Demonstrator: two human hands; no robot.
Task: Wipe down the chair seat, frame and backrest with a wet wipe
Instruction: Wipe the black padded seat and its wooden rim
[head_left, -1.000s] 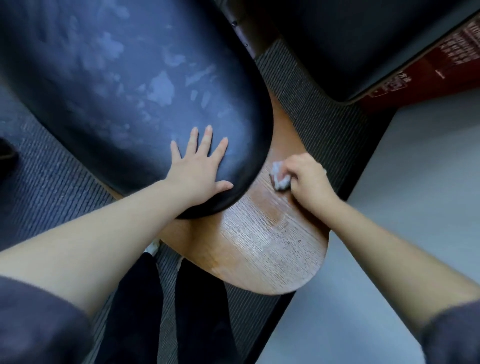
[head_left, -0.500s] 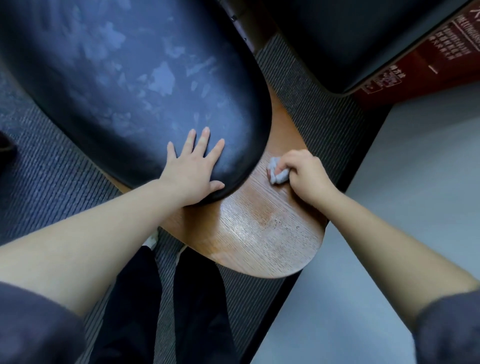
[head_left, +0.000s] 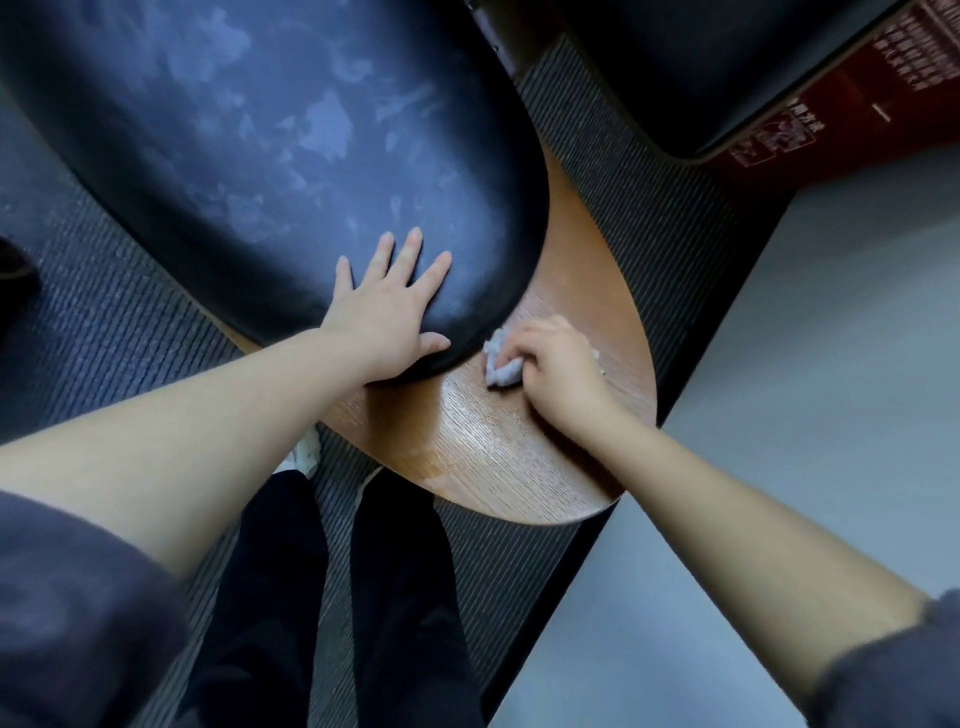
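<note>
- One crumpled wet wipe (head_left: 501, 364) lies pressed on the wooden shell (head_left: 519, 462) of the chair, just beside the rounded edge of the black cushion (head_left: 260, 156).
- Curled round it is the right hand (head_left: 563, 371): the fingers are bunched over the wad and the knuckles are up, so the wipe sticks out on the cushion side of the fingertips.
- That is the relation which matters. The wad sits between the right hand and the cushion rim, almost touching the rim, and the bare wood runs from there towards the person's legs (head_left: 405, 597). My guess is that the coming stroke should pull along that long axis and away from the cushion.
- Part of the wood nearer the body has a pale sheen, possibly damp, though I cannot be sure.
- Resting flat on the cushion is the left hand (head_left: 387, 312), with its fingers straight and spread and its thumb along the lower edge. It holds nothing and seems to steady the chair. It is near the wipe, but the right hand has the wipe.
- Pale blotches mark the cushion surface; whether that is wear or residue I cannot tell.
- Beneath the chair is ribbed dark carpet (head_left: 623, 182), with smooth grey floor (head_left: 831, 364) to the right.
- At the top right, well apart from the hands, is another dark seat (head_left: 701, 62) and a red printed box (head_left: 857, 93).
</note>
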